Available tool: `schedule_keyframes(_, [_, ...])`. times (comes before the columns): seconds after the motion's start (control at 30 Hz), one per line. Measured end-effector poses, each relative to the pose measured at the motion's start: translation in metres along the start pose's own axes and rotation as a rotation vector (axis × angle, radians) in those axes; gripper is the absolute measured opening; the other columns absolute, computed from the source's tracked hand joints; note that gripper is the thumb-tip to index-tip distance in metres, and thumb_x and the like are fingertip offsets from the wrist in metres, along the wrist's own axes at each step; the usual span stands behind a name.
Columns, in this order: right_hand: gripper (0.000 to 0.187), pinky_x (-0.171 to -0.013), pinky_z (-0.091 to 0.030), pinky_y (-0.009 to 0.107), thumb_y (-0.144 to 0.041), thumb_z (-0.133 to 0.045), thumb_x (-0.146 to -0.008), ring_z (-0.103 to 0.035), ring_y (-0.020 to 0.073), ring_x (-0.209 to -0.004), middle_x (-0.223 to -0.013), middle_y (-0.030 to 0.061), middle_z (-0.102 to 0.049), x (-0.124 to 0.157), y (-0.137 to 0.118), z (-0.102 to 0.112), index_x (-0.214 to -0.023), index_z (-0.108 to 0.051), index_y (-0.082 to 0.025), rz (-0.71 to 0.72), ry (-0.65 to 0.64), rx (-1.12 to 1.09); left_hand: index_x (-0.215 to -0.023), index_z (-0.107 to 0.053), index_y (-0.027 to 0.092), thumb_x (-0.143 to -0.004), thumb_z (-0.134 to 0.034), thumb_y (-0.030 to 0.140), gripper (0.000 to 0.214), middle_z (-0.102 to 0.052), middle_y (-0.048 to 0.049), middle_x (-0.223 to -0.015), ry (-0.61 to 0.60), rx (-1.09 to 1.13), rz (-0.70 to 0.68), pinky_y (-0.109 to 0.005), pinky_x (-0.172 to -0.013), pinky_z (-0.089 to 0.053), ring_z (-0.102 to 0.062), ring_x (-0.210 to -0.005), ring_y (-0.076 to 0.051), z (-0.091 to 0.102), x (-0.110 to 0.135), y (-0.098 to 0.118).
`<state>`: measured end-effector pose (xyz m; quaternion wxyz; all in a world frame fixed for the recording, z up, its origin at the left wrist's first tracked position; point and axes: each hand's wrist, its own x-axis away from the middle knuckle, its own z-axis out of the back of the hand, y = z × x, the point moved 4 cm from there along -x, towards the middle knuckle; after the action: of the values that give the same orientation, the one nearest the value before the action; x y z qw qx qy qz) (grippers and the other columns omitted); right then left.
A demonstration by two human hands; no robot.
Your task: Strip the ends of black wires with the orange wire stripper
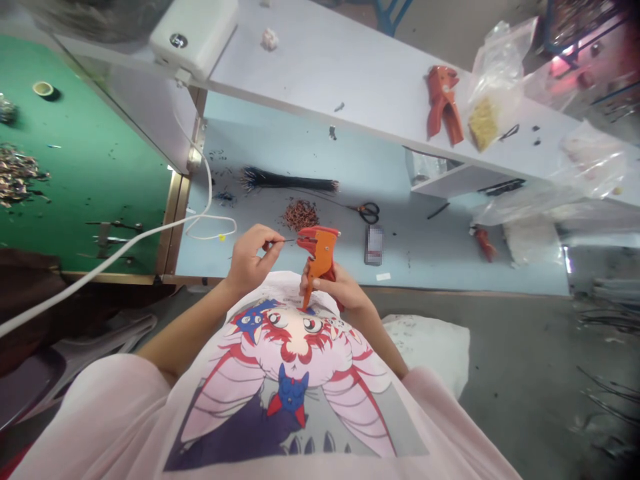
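- Right hand (336, 285) clamped round an orange plastic wire-stripping tool (319, 252);
- left hand (250, 259) pinches a thin dark wire (286, 241) into its head;
- black-handled scissors (369, 212) beyond.

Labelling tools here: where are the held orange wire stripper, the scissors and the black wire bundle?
orange wire stripper (321, 249): head view, orange body.
scissors (369, 213): head view, black handles.
black wire bundle (293, 181): head view, mid-length.

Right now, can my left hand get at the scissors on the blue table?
Probably not easily. The left hand pinches a thin wire fed into the orange stripper, and that stripper and the right hand sit between it and the scissors. The scissors themselves lie uncovered.
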<state>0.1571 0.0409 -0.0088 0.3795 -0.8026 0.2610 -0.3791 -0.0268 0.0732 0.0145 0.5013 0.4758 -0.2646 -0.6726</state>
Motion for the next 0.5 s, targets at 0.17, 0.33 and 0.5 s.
schedule_keyframes(0.17, [0.031,-0.068,-0.055,0.033,-0.033,-0.070,-0.075,-0.062,0.0170,-0.075,-0.082,0.0042,-0.060,0.0010,-0.0021,-0.0074,-0.094,-0.053,-0.015,-0.007,-0.084,0.009,-0.084,-0.060,0.018,-0.084,-0.055,0.021,0.006,-0.061,-0.0027,-0.079,0.006,0.001,-0.028,-0.027,-0.068,-0.045,-0.054,-0.074,-0.013,0.0016,0.0009,0.0041])
schedule_keyframes(0.33, [0.034,-0.066,-0.056,0.032,-0.035,-0.070,-0.074,-0.062,0.0167,-0.074,-0.081,0.0041,-0.060,0.0023,-0.0035,-0.0109,-0.094,-0.053,-0.015,-0.019,-0.110,0.006,-0.086,-0.062,0.019,-0.084,-0.055,0.022,0.007,-0.060,-0.0033,-0.080,0.028,0.011,-0.015,-0.025,-0.062,-0.044,-0.053,-0.071,-0.012,0.0013,0.0039,0.0016])
schedule_keyframes(0.5, [0.033,-0.068,-0.055,0.032,-0.035,-0.070,-0.074,-0.062,0.0160,-0.074,-0.081,0.0045,-0.060,0.0027,-0.0041,-0.0109,-0.094,-0.054,-0.014,-0.001,-0.109,0.014,-0.090,-0.063,0.019,-0.085,-0.054,0.022,0.011,-0.058,-0.0044,-0.085,0.038,-0.017,-0.007,-0.024,-0.059,-0.043,-0.052,-0.073,-0.012,0.0019,0.0049,0.0034])
